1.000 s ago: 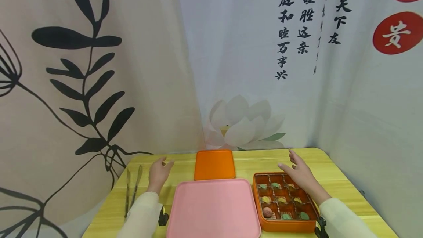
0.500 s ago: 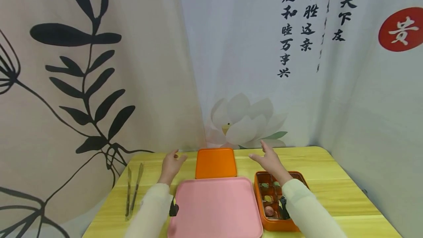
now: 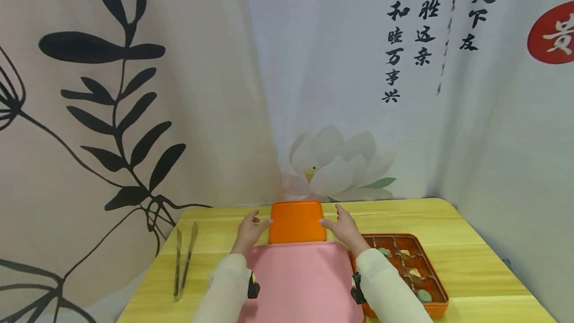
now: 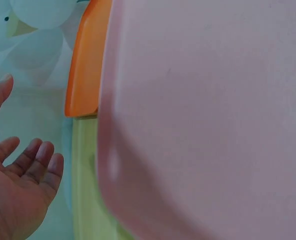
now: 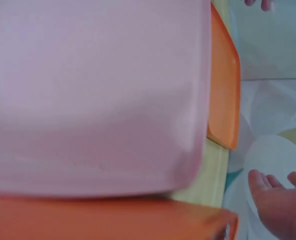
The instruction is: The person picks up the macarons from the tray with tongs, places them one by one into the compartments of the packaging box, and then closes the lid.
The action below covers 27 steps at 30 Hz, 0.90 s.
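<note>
A flat orange lid point(image 3: 298, 223) with a raised rim lies at the back of the table, behind the pink tray point(image 3: 305, 283). My left hand point(image 3: 248, 233) is beside the lid's left edge, its thumb pointing at it. Opposite, at the right edge, is my right hand point(image 3: 345, 228). Both hands hold nothing, and their fingers are loosely extended. Whether the thumbs touch the lid cannot be told from the head view. In the left wrist view, the left hand point(image 4: 25, 185) shows relaxed, spread fingers. Similar loose fingers appear on the right hand point(image 5: 280, 200) in the right wrist view.
An orange compartment box point(image 3: 441, 298) with small green and yellow pieces stands right of the pink tray, partly hidden by my right sleeve. Metal tongs point(image 3: 187, 258) lie at the left of the wooden-patterned table. A printed curtain point(image 3: 224, 88) hangs behind.
Both hands have moved inward, the right one leftward from above the compartment box and the left one rightward, to either side of the orange lid. The lid has stayed on the table.
</note>
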Each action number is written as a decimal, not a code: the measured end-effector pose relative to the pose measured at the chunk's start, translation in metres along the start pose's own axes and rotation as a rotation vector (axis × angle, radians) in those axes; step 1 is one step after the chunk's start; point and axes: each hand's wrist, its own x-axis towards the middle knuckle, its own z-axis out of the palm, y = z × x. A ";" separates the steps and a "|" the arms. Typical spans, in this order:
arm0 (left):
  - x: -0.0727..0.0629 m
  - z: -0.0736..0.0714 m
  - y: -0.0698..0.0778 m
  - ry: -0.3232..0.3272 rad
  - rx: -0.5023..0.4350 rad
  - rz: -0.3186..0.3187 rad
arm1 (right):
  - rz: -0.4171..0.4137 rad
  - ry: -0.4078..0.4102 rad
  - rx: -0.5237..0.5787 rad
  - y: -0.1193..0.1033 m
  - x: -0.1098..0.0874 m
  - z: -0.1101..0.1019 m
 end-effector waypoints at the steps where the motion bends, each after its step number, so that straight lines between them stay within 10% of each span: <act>1: 0.000 0.002 -0.002 -0.006 0.001 -0.002 | 0.011 0.001 0.001 0.001 0.000 0.004; 27: 0.003 0.018 -0.028 -0.090 -0.025 -0.124 | 0.150 -0.021 0.014 0.034 0.017 0.035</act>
